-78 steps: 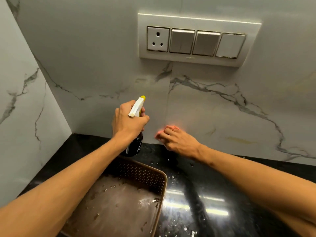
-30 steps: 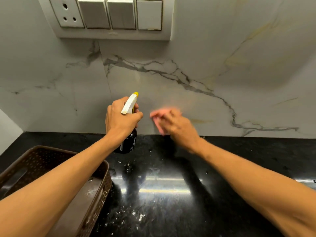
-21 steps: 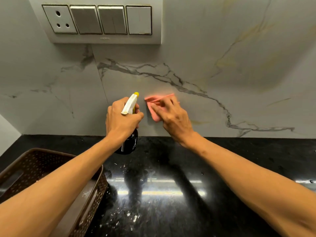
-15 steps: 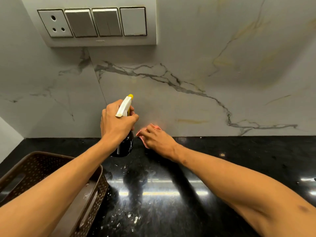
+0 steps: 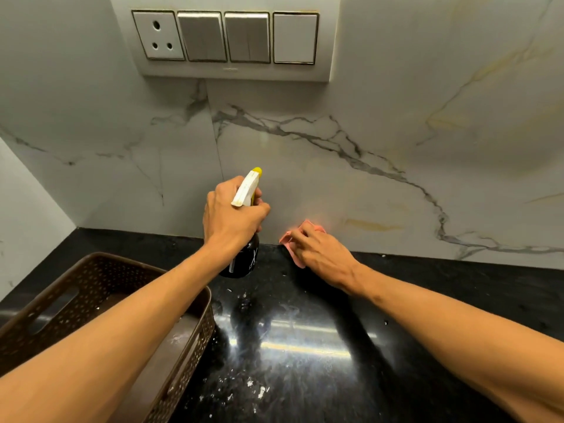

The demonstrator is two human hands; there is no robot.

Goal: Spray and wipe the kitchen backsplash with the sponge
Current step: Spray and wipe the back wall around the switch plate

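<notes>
Right hand (image 5: 317,254) is pressing the pink sponge (image 5: 293,254), fingers laid over it, against the backsplash (image 5: 335,178) at its bottom edge by the bench (image 5: 305,346), while left hand (image 5: 232,215) is gripping the spray bottle (image 5: 244,261) upright, nozzle facing the backsplash.

head cam looks down-fwd, close on backsplash (image 5: 335,184).
</notes>
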